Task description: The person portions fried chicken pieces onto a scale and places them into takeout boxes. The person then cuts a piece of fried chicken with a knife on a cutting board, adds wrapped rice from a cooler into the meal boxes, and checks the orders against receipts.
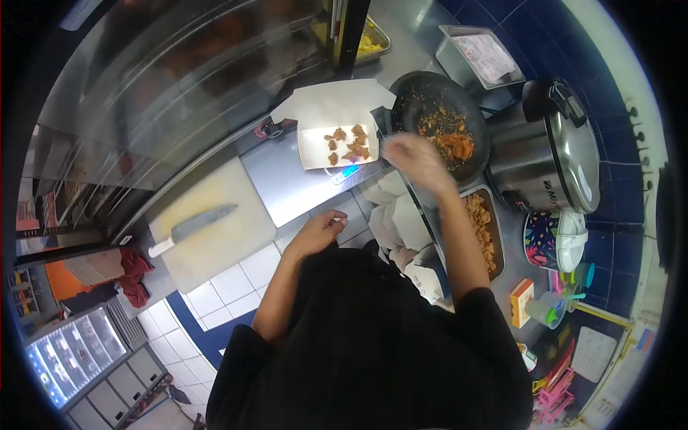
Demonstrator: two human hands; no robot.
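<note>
An open white takeaway box [338, 147] holds several brown fried pieces and rests on a small scale [346, 173] with a lit display. My right hand [414, 159], smeared by motion, is between the box and a dark round pan [408, 107] of orange-brown food and crumbs. Whether it holds anything is hidden by the blur. My left hand [322, 231] is low in front of the steel counter [283, 175], below the box, its fingers loosely apart and nothing seen in them.
A knife [203, 223] lies on a cutting board [244, 247] at the left. Right of my right forearm are a metal tray [499, 251] of brown pieces and a large steel cooker [527, 154]. Folded white boxes [401, 223] stand below the counter edge.
</note>
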